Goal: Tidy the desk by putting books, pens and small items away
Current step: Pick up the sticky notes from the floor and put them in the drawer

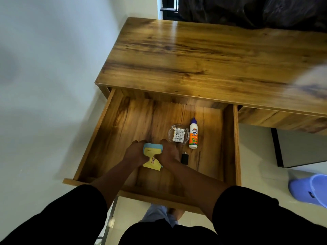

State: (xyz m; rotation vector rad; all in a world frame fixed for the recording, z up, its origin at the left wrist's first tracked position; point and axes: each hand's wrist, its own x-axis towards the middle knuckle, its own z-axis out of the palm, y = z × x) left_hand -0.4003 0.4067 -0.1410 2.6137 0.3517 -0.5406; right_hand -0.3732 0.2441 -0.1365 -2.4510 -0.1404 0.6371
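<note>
Here, from my remote seat, I look down on a wooden surface point(203, 55) set against a pale wall point(53, 50), its glossy top catching a streak of light. A dark bundle point(247, 9) sits at the far edge, and a blurred pale shape point(311, 78) crosses the right side; I cannot tell what it is. Below the top, the left drawer point(233, 144) stands pulled out over a light tiled floor point(256, 174), while a second drawer front point(283, 119) to the right is closed. A blue plastic stool point(307, 190) stands on the floor at lower right, near a dark-edged grey panel point(300, 147) under the surface.

Inside the open drawer, both hands meet on a small stack of coloured paper notes point(153, 162), yellow on top with a blue sheet showing at the far end. My left hand point(137, 152) grips its left edge and my right hand point(167, 152) its right edge, fingers point(139, 142) curled over the far side, the stack resting on the drawer floor.

Just beyond the right hand sits a clear glass dish point(178, 134) holding white batteries point(179, 134). A white glue bottle point(193, 134) with a blue cap lies just beside the dish, to its right. A small black object point(184, 158) lies close by the right wrist. Black sleeves point(247, 209) fill the bottom of the view.
</note>
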